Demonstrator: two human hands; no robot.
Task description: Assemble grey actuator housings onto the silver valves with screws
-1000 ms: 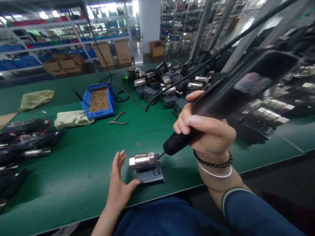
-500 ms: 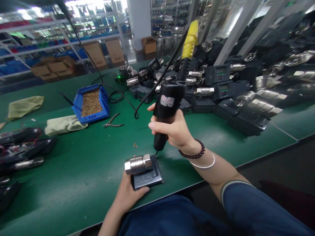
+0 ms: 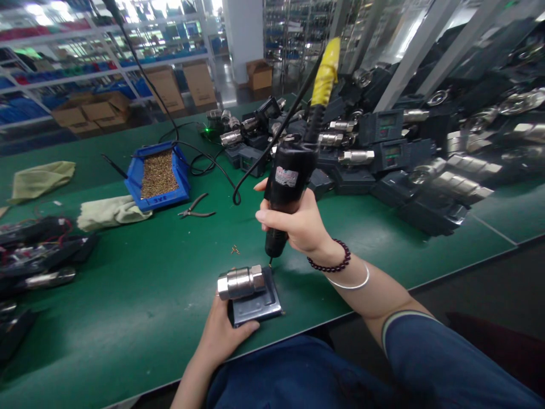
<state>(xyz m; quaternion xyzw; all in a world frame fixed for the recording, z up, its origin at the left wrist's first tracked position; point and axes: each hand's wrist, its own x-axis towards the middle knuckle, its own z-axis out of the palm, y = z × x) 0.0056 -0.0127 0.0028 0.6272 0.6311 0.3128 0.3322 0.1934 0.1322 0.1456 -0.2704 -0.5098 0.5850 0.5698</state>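
My right hand (image 3: 298, 224) is wrapped round a black electric screwdriver (image 3: 286, 187) with a yellow-taped cable end, held upright. Its bit touches the far right corner of a dark grey unit (image 3: 255, 304) with a silver cylindrical fitting (image 3: 240, 282), lying on the green bench (image 3: 140, 295) near its front edge. My left hand (image 3: 223, 335) grips that unit from the near left side, thumb on its front edge.
A blue tray of small brass screws (image 3: 158, 176) and pliers (image 3: 196, 209) lie further back. A few loose screws (image 3: 234, 249) sit behind the unit. Many similar grey units (image 3: 383, 153) are heaped at the back right, dark parts (image 3: 38, 255) at left, cloths (image 3: 108, 211) nearby.
A second ago the screwdriver lay tilted and my left hand was open beside the unit. The tool now stands upright on the unit's corner and my left hand holds the unit.
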